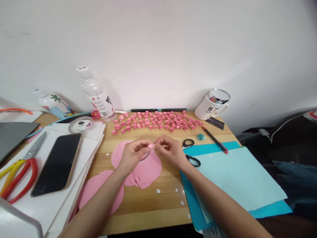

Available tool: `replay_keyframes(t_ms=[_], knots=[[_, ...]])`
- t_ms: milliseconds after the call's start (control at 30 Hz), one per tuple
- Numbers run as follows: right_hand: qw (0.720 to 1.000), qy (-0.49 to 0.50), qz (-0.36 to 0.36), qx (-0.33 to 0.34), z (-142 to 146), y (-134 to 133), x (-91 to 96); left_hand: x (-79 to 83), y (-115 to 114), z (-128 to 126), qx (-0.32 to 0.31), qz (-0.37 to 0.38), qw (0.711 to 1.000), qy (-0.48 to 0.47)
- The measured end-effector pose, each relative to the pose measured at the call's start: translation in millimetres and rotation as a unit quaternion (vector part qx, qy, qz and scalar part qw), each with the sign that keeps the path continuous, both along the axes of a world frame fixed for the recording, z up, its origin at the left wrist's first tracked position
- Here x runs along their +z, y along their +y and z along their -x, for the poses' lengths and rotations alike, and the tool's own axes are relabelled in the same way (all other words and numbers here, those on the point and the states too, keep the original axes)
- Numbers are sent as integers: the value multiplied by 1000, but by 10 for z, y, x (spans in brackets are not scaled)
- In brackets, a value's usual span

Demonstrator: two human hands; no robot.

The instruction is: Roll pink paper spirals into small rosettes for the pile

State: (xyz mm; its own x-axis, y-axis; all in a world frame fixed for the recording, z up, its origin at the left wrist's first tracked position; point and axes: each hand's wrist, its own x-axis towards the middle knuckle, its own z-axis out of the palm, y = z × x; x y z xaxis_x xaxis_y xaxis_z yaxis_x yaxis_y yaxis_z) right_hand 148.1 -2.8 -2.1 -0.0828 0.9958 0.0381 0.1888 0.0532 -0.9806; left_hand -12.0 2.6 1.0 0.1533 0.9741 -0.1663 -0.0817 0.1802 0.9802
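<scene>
My left hand (pixel 135 153) is closed in a pinch on a small rolled piece of pink paper (pixel 150 145). Close beside it, the fingertips of my right hand (pixel 168 149) are pressed together at the paper's right end; what they grip is too small to tell. Below both hands lies a stack of pink paper circles (pixel 148 170). A thin dark curved edge shows under my left fingers, mostly hidden. Many small rolled pink paper roses (pixel 160 122) stand in rows behind the hands.
On the left, a phone (pixel 58 165) and red-yellow scissors (pixel 29 162) rest on white sheets. A bottle (pixel 99 96) and a mug (pixel 211 104) stand near the wall. Black-handled scissors (pixel 193 161), a pen (pixel 214 139) and blue paper (pixel 237 175) lie right.
</scene>
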Motion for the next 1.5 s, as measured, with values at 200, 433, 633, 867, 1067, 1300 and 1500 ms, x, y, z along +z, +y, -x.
replay_keyframes(t_ms=[200,433,633,867,1067,1300,1500], knots=[[993,114,-24,-18,-34,18,14,-26,23,22,30,26,995,-86],[998,27,-50,6,-41,-51,18,-7,49,53,-29,97,964,-244],[943,-157,-287,-59,-27,-29,-42,-10,50,61,-61,139,948,-278],[900,-217,-372,-64,-35,-24,-92,-5,26,43,-76,162,949,-259],[884,-263,-384,-46,-28,-46,-102,-5,30,36,-95,145,953,-248],[880,-264,-392,-52,-9,-62,-107,-2,21,17,-87,136,957,-240],[882,-252,-394,-57,-10,-62,-95,-15,11,19,-87,131,964,-216]])
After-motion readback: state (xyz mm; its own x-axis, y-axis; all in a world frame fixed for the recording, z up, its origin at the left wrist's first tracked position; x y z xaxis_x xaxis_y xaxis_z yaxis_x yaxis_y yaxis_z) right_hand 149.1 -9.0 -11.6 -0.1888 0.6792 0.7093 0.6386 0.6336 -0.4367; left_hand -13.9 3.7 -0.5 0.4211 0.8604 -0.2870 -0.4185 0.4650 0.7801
